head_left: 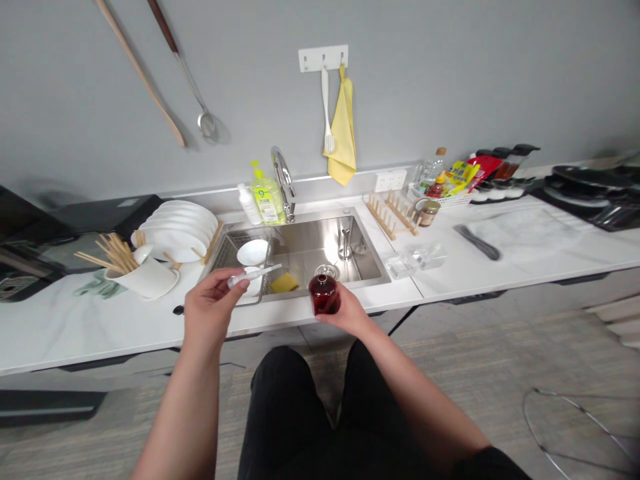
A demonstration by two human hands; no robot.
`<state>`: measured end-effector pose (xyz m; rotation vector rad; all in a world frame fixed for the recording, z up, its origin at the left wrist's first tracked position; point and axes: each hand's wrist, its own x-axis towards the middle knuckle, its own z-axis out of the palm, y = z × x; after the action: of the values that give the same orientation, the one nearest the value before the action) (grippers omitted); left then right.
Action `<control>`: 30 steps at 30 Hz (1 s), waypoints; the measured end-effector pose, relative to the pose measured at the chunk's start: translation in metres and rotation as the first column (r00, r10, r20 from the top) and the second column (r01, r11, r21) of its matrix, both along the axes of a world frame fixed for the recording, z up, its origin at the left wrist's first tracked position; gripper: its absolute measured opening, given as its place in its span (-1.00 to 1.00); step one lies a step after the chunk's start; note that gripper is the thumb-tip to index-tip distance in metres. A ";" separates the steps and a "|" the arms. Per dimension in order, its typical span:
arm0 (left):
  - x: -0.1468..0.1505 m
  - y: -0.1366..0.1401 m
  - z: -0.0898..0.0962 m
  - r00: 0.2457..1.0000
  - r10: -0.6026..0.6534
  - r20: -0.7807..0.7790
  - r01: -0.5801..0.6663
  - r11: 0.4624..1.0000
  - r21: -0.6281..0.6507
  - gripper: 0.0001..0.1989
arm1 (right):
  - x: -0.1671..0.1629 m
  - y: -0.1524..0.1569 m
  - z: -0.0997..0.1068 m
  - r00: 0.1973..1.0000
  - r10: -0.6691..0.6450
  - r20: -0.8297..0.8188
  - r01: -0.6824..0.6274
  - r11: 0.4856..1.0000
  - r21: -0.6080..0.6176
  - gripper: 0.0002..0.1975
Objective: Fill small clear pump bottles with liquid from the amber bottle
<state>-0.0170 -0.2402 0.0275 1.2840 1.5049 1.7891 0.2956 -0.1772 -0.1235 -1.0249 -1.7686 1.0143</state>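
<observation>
My left hand pinches a slim white piece with a thicker end, which looks like a dropper or a small brush; its exact kind is unclear. Its thin tip points right, over the near left part of the sink. In front of the sink's near edge, my right hand is wrapped round the right side of a dark red, see-through bottle. The bottle stands upright with its narrow neck uncapped. A gap separates the white piece from the bottle.
Left of the sink are white plates and a white holder with chopsticks. White bowls and a yellow sponge lie in the sink. To the right are a wooden rack, clear plastic packs and a jar.
</observation>
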 end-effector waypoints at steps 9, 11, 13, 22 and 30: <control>-0.023 -0.036 0.002 0.988 0.142 0.060 -0.146 0.987 0.070 -0.63 | -0.106 -0.008 0.012 0.979 0.051 0.199 -0.074 0.991 0.108 -0.15; -0.025 -0.043 0.004 0.988 0.139 0.068 -0.144 0.987 0.072 -0.64 | -0.123 -0.007 0.012 0.975 0.050 0.217 -0.077 0.990 0.120 -0.15; -0.025 -0.047 0.006 0.990 0.126 0.065 -0.131 0.989 0.070 -0.65 | -0.132 -0.007 0.011 0.971 0.034 0.236 -0.066 0.989 0.130 -0.12; -0.009 -0.038 -0.006 0.999 0.034 0.019 -0.035 0.998 0.053 -0.68 | -0.120 -0.008 0.014 0.973 0.081 0.214 -0.110 0.986 0.127 0.31; -0.003 -0.037 -0.019 1.000 -0.009 0.025 0.008 0.999 0.032 -0.68 | -0.004 -0.018 0.001 0.962 -0.273 0.021 0.252 0.915 0.315 -0.29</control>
<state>-0.0200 -0.2769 0.0084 1.2768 1.4610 1.8241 0.2916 -0.1951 -0.1221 -1.0665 -1.7172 0.5208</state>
